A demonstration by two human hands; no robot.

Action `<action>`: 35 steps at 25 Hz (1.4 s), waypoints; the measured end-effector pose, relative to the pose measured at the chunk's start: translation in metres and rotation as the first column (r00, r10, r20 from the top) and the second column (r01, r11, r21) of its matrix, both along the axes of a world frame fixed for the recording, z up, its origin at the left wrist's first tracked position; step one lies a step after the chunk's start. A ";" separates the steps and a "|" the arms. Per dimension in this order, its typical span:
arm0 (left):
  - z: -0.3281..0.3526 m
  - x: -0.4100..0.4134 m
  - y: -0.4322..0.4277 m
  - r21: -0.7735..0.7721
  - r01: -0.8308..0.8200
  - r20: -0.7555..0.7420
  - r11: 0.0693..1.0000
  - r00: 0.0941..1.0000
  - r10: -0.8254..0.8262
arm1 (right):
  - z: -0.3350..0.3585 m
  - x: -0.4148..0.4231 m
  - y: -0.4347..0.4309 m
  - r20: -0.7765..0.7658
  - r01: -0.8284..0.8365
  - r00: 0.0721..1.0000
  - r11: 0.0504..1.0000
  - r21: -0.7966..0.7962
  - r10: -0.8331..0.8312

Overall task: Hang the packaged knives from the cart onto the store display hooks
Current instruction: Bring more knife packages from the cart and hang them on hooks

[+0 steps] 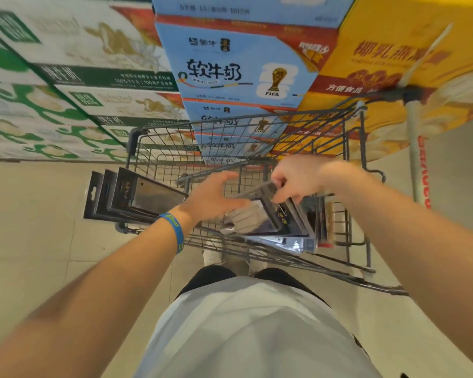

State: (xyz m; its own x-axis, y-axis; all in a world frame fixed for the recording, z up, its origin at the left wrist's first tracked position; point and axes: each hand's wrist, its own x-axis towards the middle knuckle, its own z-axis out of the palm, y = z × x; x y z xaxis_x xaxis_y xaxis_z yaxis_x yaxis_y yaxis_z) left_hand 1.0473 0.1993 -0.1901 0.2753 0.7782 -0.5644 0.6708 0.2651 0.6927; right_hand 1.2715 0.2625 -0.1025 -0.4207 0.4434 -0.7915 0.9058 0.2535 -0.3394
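This is a shop, most likely a supermarket aisle. A wire shopping cart [133,140] stands on a pale tiled floor [38,227]. Behind it, blue milk cartons [230,69], green-and-white cartons [66,77] and yellow cartons [380,64] are stacked high.

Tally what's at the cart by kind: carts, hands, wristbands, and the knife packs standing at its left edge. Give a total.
Shopping cart: 1
Hands: 2 (left hand, right hand)
Blue wristband: 1
Knife packs at the left edge: 3
Total: 7
The stack of knife packs under the hands overlaps too much to count.
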 end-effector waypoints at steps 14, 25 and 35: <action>0.145 0.028 0.064 0.343 -0.131 0.406 0.930 0.914 -0.021 | 0.228 0.012 0.099 -0.379 0.221 0.905 0.975 0.036 -0.191; 0.184 0.026 0.055 0.512 -0.330 0.395 0.793 0.910 0.123 | 0.277 -0.010 0.083 -0.285 0.278 0.951 0.747 0.603 -0.124; 0.207 0.021 0.073 0.395 -0.570 0.561 0.720 0.771 0.303 | 0.223 -0.015 0.024 -0.847 0.838 0.510 0.308 0.450 -0.151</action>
